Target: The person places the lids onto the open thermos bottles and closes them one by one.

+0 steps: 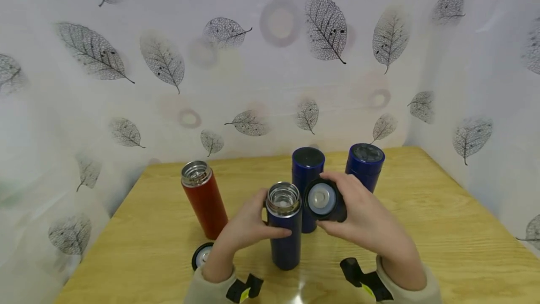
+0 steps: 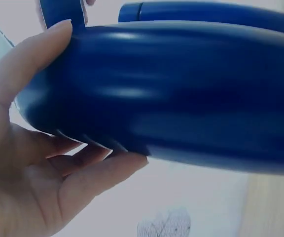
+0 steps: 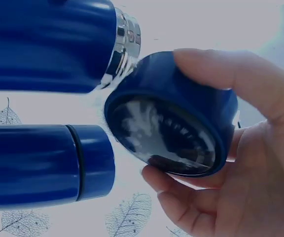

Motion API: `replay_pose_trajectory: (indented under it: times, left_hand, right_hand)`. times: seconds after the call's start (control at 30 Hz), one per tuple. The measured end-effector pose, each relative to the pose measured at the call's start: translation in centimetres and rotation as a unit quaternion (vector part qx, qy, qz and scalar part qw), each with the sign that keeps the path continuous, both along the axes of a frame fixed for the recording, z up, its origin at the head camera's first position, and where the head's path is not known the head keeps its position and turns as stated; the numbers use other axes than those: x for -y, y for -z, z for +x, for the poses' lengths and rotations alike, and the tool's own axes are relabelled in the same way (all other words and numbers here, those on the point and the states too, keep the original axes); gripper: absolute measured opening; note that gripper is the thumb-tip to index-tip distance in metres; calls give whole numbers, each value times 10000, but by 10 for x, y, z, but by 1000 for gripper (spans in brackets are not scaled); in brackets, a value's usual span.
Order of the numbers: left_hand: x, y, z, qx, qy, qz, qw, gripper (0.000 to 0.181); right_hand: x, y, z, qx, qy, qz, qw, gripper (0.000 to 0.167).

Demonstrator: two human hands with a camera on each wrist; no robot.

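Note:
My left hand grips a dark blue thermos flask around its upper part. The flask stands upright with its steel mouth uncovered. Beside that mouth, my right hand holds the blue flask lid, thumb on one side and fingers on the other. In the head view the lid's pale inner side faces the camera; its glossy dark top shows in the right wrist view. Lid and flask mouth look apart in the head view. Just behind stands a capped blue flask.
Another capped blue flask stands at the back right, partly behind the right hand. A red flask without a lid is on the left. A loose lid lies on the wooden table by the left wrist. Leaf-patterned cloth hangs behind.

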State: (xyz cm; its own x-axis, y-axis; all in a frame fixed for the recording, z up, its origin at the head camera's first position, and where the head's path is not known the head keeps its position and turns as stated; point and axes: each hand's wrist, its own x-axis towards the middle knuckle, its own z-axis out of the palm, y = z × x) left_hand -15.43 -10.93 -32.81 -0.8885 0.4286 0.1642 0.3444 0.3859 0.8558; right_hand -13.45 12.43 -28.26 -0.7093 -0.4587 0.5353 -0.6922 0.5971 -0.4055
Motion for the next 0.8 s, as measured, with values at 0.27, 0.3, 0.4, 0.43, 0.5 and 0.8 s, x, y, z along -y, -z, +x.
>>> replay_pose_trajectory:
  times: [0.27,0.3,0.4,0.43,0.5,0.8]
  left_hand:
    - [-12,0,5,-45,254,-90,9996,68]
    - [-13,0,6,-60,282,-111,9995,68]
    - [-17,-1,7,-58,443,-85,9990,70]
    - [-18,-1,8,-47,510,-61,9987,71]
    - [-20,-1,8,-28,637,4,9980,73]
    - [-23,1,9,-174,1096,232,9936,80]
  right_hand:
    - [-3,-2,3,-604,95,283,9977,74]
    - [-4,-3,3,-633,112,258,9976,75]
    - [-4,-3,5,-403,140,-11,9991,77]
    - [-3,-4,5,-268,139,-131,9995,78]
    - [-2,-4,6,5,127,-329,9994,79]
    - [7,-3,5,65,132,-742,9971,77]
